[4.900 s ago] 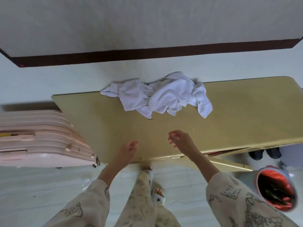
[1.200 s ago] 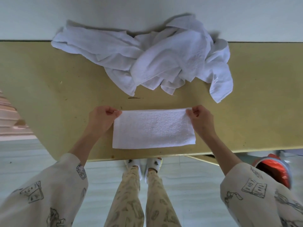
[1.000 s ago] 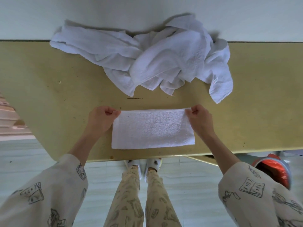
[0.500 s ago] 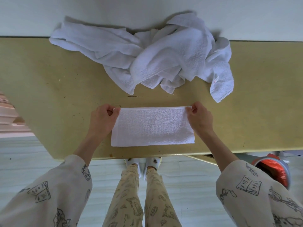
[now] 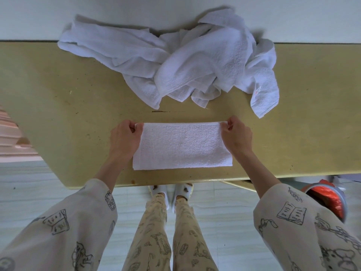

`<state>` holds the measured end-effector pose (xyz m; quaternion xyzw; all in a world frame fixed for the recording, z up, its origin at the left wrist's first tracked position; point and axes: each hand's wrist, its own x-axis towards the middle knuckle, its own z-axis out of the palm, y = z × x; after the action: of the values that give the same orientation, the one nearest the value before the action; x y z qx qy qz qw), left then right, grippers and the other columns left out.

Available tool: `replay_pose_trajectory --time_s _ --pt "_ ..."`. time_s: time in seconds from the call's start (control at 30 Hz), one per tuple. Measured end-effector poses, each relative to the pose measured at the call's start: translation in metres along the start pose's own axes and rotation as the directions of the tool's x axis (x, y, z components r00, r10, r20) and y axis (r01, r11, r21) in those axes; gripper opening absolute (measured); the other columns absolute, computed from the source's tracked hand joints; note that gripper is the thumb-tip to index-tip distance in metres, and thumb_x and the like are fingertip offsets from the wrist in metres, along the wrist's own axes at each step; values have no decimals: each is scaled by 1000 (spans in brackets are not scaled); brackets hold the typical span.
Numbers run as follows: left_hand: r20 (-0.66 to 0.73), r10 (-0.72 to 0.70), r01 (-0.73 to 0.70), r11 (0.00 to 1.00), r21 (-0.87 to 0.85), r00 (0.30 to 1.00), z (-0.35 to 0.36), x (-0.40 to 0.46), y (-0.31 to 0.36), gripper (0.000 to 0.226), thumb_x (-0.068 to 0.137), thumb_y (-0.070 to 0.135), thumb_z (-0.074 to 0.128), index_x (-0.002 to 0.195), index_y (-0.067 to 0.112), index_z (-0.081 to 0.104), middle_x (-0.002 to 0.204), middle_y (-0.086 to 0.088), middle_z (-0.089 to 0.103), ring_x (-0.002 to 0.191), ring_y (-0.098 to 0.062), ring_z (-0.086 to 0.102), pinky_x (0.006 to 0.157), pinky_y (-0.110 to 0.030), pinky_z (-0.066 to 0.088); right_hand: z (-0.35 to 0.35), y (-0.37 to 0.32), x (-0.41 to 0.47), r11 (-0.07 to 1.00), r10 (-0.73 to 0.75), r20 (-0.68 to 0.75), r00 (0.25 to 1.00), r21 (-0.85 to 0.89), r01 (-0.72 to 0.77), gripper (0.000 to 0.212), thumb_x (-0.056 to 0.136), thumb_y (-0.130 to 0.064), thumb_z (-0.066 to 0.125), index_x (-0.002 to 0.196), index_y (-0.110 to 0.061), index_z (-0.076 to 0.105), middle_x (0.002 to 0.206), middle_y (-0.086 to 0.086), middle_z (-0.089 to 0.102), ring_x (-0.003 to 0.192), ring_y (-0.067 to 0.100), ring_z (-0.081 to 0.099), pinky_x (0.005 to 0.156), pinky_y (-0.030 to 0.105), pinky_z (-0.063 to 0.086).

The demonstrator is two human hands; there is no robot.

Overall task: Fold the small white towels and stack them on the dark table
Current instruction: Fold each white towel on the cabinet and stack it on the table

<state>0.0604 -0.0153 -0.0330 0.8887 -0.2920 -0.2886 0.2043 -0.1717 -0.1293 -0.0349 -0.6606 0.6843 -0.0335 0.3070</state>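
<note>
White terry cloth lies in a flat folded rectangle, the folded towel (image 5: 182, 146), on the near part of a yellowish table (image 5: 58, 106), its long sides running left to right and its near edge just short of the table's front edge. The person's left hand (image 5: 124, 140) pinches the far left corner of this towel, fingers curled round the cloth, while the right hand (image 5: 237, 136) pinches the far right corner in the same way; both far corners look slightly raised off the tabletop. Beyond the towel, apart from it, a crumpled heap of white towels (image 5: 187, 61) sprawls along the table's far edge against a pale wall, and one piece with a small red-marked label (image 5: 258, 91) hangs toward the right. A dark scuff mark (image 5: 161, 111) sits on the table between the heap and the folded towel. Cream sleeves (image 5: 304, 222) printed with line drawings cover both forearms, and patterned trousers with white shoes (image 5: 172, 192) show below the table edge on a light floor. An orange-lined bin (image 5: 328, 200) stands at lower right, and a pinkish ribbed object (image 5: 9, 137) sits at the left edge.
</note>
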Motion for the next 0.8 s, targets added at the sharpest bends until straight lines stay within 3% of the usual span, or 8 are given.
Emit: replay_pose_trajectory --time_s 0.13,0.27,0.4,0.47,0.53,0.63,0.7,0.8 --pt "1 -20 20 999 38 1000 1 -2 3 24 94 30 47 90 7 54 80 -3 55 66 -13 44 51 -15 29 1 0 -2 1000 -6 -1 1000 9 7 19 92 -23 44 78 -10 45 60 0 45 64 25 45 62 31 32" --pt "-90 -79 76 996 -36 993 -6 -6 1 30 91 35 51 100 7 47 94 -8 55 82 -22 50 69 -33 46 -6 4 -4 960 84 4 996 266 -82 16 92 -29 52 93 -13 52 77 -1 58 78 20 55 67 27 40" --pt "-243 360 -254 891 377 901 3 -32 -6 32 91 29 47 111 3 48 108 -20 52 102 -37 45 82 -45 36 -7 15 -15 900 149 -75 986 423 -104 21 91 -26 55 107 -12 54 94 7 67 85 21 62 84 33 49" --pt "-122 583 -485 759 435 803 21 -51 -7 28 92 26 42 112 8 50 117 -17 51 114 -35 40 90 -46 33 -4 17 -27 942 33 -276 961 330 63 24 91 -18 52 112 -6 55 100 9 63 89 20 57 85 29 44" --pt "17 687 -622 648 440 727 43 -63 -6 27 93 22 41 115 11 53 130 -12 46 128 -32 32 104 -46 25 8 12 -42 937 -261 -407 875 111 331 27 90 -13 47 112 -1 57 107 14 60 101 23 52 91 32 40" --pt "135 673 -642 598 481 727 67 -62 0 33 94 21 39 124 15 51 143 -8 40 137 -33 26 112 -51 19 46 6 -60 779 -627 -228 745 -157 607 33 91 -8 41 120 2 55 128 20 54 126 30 42 107 43 32" --pt "190 647 -644 594 482 739 74 -55 2 40 94 25 36 130 16 48 146 -8 37 138 -33 24 112 -53 18 65 6 -60 744 -663 -125 738 -217 632 39 92 -12 39 127 2 49 137 22 47 133 33 35 109 47 26" --pt "237 632 -653 579 489 738 73 -43 -4 49 93 36 35 139 17 40 150 -7 31 139 -31 24 114 -52 16 69 19 -49 797 -567 -99 818 -318 514 52 95 -29 35 134 4 43 142 24 40 135 35 34 112 43 24"
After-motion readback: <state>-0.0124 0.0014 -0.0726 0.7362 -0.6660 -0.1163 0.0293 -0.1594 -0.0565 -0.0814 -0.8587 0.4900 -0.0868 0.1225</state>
